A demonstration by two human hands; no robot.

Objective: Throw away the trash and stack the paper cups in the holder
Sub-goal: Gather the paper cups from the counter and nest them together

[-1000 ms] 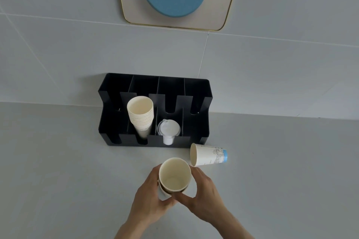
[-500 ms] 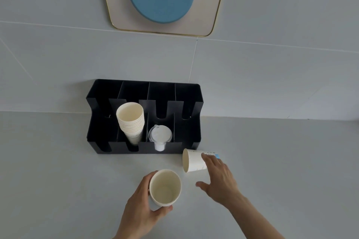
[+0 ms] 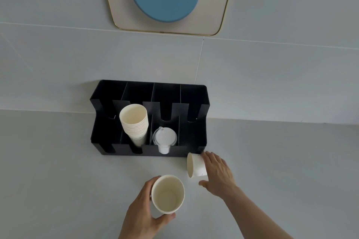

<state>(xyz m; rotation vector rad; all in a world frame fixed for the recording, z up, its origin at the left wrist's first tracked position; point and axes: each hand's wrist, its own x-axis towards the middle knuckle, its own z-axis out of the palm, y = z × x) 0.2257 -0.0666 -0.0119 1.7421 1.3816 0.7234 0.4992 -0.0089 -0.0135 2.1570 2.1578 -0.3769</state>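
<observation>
The left hand (image 3: 143, 213) is wrapped around an upright paper cup (image 3: 168, 194), fingers on the cup's left side and thumb curled under its near wall. The cup's mouth faces up and the interior shows no contents.

The right hand (image 3: 217, 174) lies over a second paper cup (image 3: 195, 165) that rests on its side on the worktop (image 3: 58, 180), mouth turned toward the left hand. The fingers are spread loosely over the cup's closed end and the thumb sits on the worktop at the near side; the hand touches the cup but is not closed around it (whether the cup is lifted at all cannot be told).

Just beyond the right hand's fingertips stands the black holder (image 3: 202, 103), set against the wall (image 3: 272, 83). Its near right corner lies just beside the tipped cup. The holder is divided into four columns of compartments with slotted fronts.

- Second column from the left, beyond the left hand: a stack of paper cups (image 3: 135, 124), nested and leaning forward, mouth up.
- Third column, front compartment, between the two hands and further out: a stack of clear plastic lids (image 3: 164, 138) (tilted toward the viewer), with a small white piece showing in the front slot below them.
- The remaining compartments appear dark; their contents cannot be made out.

On the wall above the holder hangs a gold-edged panel (image 3: 213, 6) bearing a blue disc (image 3: 165, 0).
</observation>
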